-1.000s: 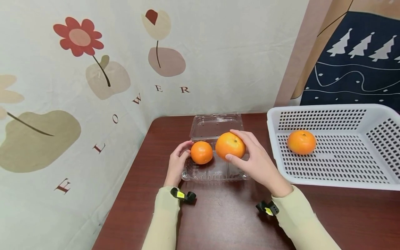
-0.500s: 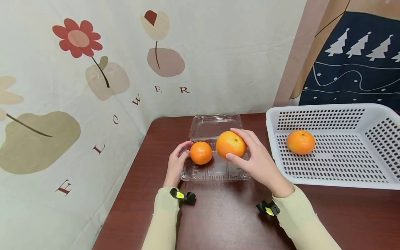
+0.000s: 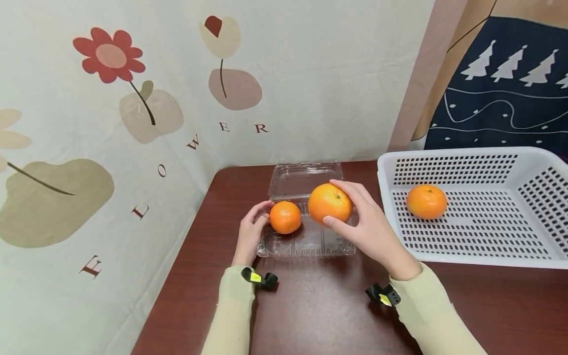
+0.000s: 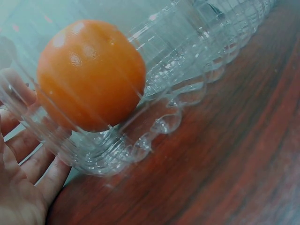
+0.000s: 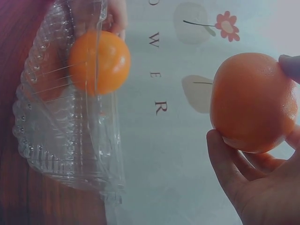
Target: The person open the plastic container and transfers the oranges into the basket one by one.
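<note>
My right hand (image 3: 366, 224) grips a large orange (image 3: 329, 203) between thumb and fingers, above the right part of a clear plastic clamshell box (image 3: 306, 246). In the right wrist view this held orange (image 5: 253, 103) hangs apart from the box. A smaller orange (image 3: 285, 217) sits in the left end of the box, its lid folded back behind. My left hand (image 3: 251, 231) stays at the box's left end. In the left wrist view its fairly straight, spread fingers (image 4: 40, 161) lie against the outside of the clear wall, beside the smaller orange (image 4: 91, 75).
A white perforated plastic basket (image 3: 483, 262) stands on the right of the dark red-brown table (image 3: 306, 305), with one orange (image 3: 427, 201) inside near its left wall. A printed cloth (image 3: 310, 98) hangs right behind the table and along its left side.
My right hand, with the large orange in it, has shifted slightly right and up over the box. The left hand and the smaller orange have kept their places.
</note>
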A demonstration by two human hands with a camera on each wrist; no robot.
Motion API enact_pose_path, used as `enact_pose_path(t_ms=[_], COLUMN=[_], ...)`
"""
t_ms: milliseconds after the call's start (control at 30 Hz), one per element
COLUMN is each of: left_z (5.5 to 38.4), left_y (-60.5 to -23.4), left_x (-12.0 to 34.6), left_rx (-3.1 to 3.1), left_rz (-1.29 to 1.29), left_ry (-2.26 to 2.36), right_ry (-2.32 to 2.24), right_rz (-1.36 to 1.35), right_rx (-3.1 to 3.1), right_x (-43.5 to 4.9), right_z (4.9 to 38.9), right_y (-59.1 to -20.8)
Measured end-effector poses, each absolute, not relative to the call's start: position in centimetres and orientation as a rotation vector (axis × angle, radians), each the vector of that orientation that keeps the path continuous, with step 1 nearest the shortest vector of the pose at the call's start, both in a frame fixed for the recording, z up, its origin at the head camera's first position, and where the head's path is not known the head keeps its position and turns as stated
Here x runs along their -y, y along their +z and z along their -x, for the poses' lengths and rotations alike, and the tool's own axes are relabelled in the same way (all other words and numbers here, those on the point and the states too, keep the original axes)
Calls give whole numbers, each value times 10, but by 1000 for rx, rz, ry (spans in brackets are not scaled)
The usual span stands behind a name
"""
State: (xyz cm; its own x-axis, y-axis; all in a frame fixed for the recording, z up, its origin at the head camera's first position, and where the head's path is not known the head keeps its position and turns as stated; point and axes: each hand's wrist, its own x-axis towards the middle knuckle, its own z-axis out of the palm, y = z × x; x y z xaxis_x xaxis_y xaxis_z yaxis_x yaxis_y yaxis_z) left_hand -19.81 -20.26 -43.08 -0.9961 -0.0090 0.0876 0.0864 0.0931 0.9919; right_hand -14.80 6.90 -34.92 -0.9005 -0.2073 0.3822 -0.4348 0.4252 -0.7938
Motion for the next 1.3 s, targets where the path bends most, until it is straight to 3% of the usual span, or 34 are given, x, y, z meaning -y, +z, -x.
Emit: enact_pose_path(t_ms=[467, 1300], left_z=[198, 197], left_y=[-430, -431], left_x=[203, 203], left_rx=[2273, 2263], left_rz=[74, 93], left_ry=[-2085, -2078], right_ry=[1507, 1537], right_rz=[-528, -481], right_rx=[2452, 2437], right_x=[-67, -78], right_z=[129, 131], right_y=[-314, -310])
